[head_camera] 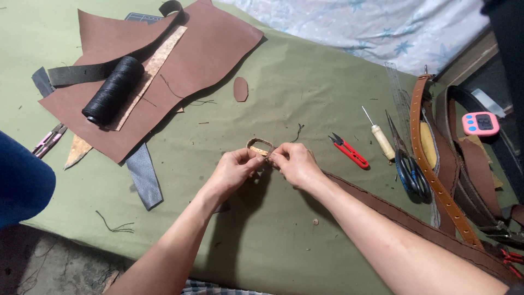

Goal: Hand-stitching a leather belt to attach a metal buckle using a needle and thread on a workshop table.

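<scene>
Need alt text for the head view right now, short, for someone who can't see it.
Two bare hands, left hand and right hand, pinch a small leather loop together above a green work mat. Red thread snips, an awl and scissors lie to the right; a black thread spool rests on brown leather upper left.

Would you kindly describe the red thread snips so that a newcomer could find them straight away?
Start at the green mat and find the two hands working a small leather loop. Just right of them lie the thread snips, left of the wooden-handled awl. Their bright red handles set them apart from the larger blue-handled scissors.
</scene>
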